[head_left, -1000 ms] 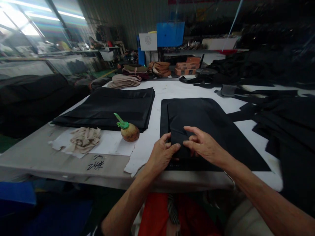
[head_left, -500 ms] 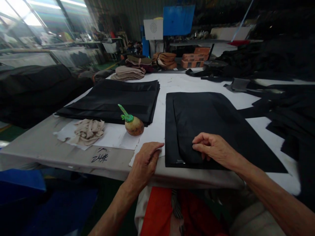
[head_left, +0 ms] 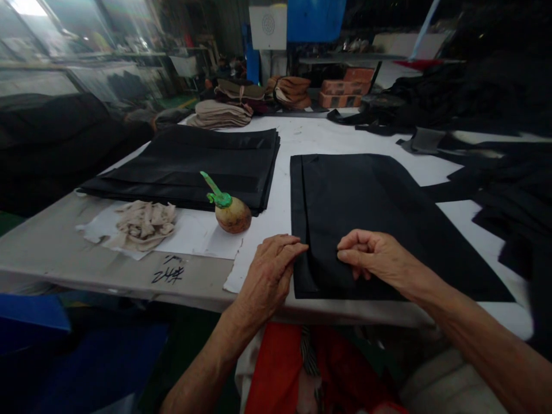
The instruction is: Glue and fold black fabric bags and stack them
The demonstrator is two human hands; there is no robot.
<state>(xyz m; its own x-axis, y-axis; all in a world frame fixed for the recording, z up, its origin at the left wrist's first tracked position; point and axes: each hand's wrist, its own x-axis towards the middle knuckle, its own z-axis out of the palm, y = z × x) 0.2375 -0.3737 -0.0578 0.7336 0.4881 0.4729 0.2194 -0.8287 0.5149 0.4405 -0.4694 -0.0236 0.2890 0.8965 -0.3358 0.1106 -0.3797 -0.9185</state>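
Observation:
A black fabric panel [head_left: 366, 195] lies flat near the table's front edge, with a narrow strip or folded flap [head_left: 297, 213] along its left side. My left hand [head_left: 273, 270] rests at that left edge, fingers stretched out and tips touching the flap. Over the panel, my right hand [head_left: 371, 256] has thumb and forefinger pinched together; whatever is between them is too small to make out. Left of the panel stands a round, pale-brown bottle-like pot [head_left: 233, 215] with a green spout. Behind it is a stack of black panels [head_left: 185, 164].
A crumpled beige rag [head_left: 146, 224] lies on white paper at the table's [head_left: 107, 261] front left. Folded beige cloths [head_left: 219, 115], brown bundles [head_left: 293, 92] and reddish-brown blocks [head_left: 345, 92] sit at the back. Black fabric scraps [head_left: 513, 201] cover the right side.
My left hand has moved right, from beside the panel onto its left edge. My right hand keeps its pinch in nearly the same spot. The camera view has tilted slightly down.

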